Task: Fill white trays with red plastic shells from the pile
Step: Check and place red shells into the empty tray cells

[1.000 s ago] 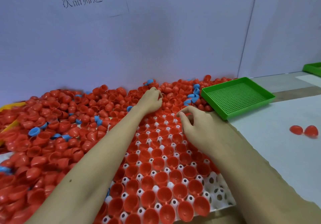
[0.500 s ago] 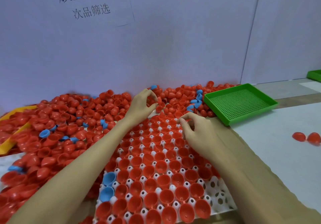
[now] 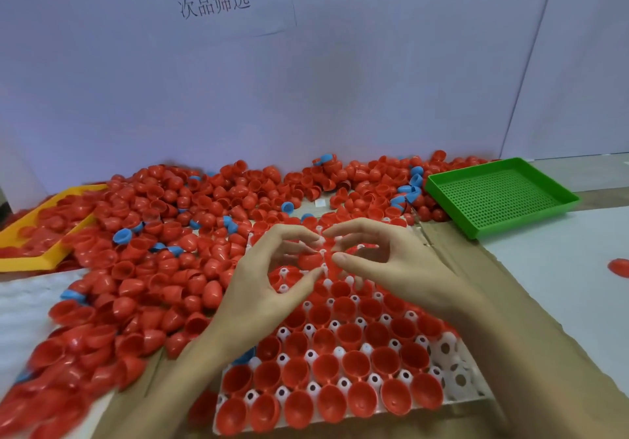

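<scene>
A white tray (image 3: 456, 367) lies in front of me, most of its cups filled with red shells; a few cups at its right edge are bare. The pile of red shells (image 3: 163, 268) spreads to the left and behind it. My left hand (image 3: 265, 278) hovers over the tray's far middle, its curved fingers and thumb around a red shell (image 3: 309, 259). My right hand (image 3: 401, 268) faces it, fingers curved and spread, fingertips almost meeting those of the left. I see nothing held in the right hand.
A green perforated tray (image 3: 500, 197) sits at the back right. A yellow tray (image 3: 51, 258) half buried in shells lies far left. Several blue shells (image 3: 122, 235) are mixed in the pile. One loose red shell (image 3: 619, 266) rests far right. A white wall stands behind.
My left hand has come back from the pile to the tray's far middle. My right hand has shifted slightly and opened its fingers. Both hands now meet fingertip to fingertip.
</scene>
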A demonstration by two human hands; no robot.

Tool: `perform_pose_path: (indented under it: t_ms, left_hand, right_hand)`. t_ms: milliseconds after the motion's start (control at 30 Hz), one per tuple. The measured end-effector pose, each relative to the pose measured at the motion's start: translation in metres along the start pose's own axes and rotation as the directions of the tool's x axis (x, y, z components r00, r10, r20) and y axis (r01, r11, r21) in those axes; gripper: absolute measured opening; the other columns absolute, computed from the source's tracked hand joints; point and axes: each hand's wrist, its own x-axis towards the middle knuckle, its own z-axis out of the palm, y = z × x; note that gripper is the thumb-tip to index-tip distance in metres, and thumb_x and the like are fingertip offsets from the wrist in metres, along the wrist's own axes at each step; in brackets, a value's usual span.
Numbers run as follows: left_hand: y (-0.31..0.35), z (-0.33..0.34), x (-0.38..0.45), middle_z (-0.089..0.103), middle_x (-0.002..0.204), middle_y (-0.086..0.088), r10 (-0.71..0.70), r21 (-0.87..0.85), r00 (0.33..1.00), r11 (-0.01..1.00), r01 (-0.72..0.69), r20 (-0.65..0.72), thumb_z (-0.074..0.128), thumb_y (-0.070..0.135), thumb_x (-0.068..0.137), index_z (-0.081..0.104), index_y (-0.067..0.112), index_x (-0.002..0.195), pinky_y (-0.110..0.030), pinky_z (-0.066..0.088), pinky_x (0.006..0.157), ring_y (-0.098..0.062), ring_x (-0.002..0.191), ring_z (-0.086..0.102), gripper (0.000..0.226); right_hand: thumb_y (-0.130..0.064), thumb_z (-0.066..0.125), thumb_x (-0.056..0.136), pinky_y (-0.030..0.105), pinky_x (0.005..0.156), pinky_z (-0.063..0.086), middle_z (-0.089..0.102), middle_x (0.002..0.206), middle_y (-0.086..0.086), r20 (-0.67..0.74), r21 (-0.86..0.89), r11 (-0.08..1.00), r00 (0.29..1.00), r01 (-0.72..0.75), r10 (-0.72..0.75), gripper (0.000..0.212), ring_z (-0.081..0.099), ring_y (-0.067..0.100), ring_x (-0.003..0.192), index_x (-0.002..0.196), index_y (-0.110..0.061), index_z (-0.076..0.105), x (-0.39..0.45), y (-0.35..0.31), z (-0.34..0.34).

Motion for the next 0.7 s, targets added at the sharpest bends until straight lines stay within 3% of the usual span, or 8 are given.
perform_pose_path:
  t_ms: [133, 300, 500, 700]
  left_hand:
    - [0.003, -0.004, -0.005, 0.069, 0.126, 0.004, -0.075, -0.086, 0.996, 0.994, 0.071, -0.048, 0.082, 0.035, 0.090, 0.063, 0.030, 0.125, -0.022, 0.053, 0.099, -0.022, 0.121, 0.067, 0.041]
    - [0.006, -0.006, -0.010, 0.070, 0.124, 0.004, -0.058, -0.073, 0.994, 0.996, 0.051, -0.095, 0.086, 0.023, 0.088, 0.065, 0.026, 0.123, -0.025, 0.054, 0.100, -0.021, 0.121, 0.067, 0.041]
    - [0.008, -0.006, -0.014, 0.069, 0.124, 0.005, -0.036, -0.049, 0.992, 0.998, 0.030, -0.117, 0.085, 0.019, 0.089, 0.063, 0.028, 0.124, -0.027, 0.054, 0.101, -0.021, 0.122, 0.066, 0.042]
    - [0.007, -0.004, -0.015, 0.068, 0.126, 0.004, -0.051, -0.063, 0.992, 0.997, 0.044, -0.118, 0.084, 0.019, 0.090, 0.063, 0.028, 0.126, -0.028, 0.053, 0.102, -0.022, 0.123, 0.066, 0.043]
  right_hand:
    - [-0.031, 0.081, 0.091, 0.039, 0.088, 0.063, 0.069, 0.117, -0.008, 0.019, -0.064, 0.997, 0.999, 0.044, -0.043, 0.040, 0.073, 0.014, 0.097, 0.128, -0.039, 0.068, 0.001, 0.004, 0.001]
    - [-0.031, 0.082, 0.091, 0.046, 0.094, 0.061, 0.068, 0.126, -0.009, 0.056, -0.072, 0.993, 0.995, 0.088, -0.084, 0.045, 0.070, 0.017, 0.109, 0.133, -0.039, 0.066, 0.001, 0.006, 0.005]
    - [-0.027, 0.080, 0.093, 0.023, 0.085, 0.056, 0.070, 0.130, -0.010, 0.076, -0.069, 0.991, 0.991, 0.114, -0.109, 0.036, 0.068, 0.012, 0.112, 0.127, -0.033, 0.070, 0.004, 0.011, 0.008]
    - [-0.032, 0.079, 0.092, 0.024, 0.086, 0.056, 0.070, 0.131, -0.010, 0.057, -0.052, 0.992, 0.992, 0.112, -0.109, 0.034, 0.068, 0.010, 0.110, 0.126, -0.034, 0.071, 0.005, 0.013, 0.010]
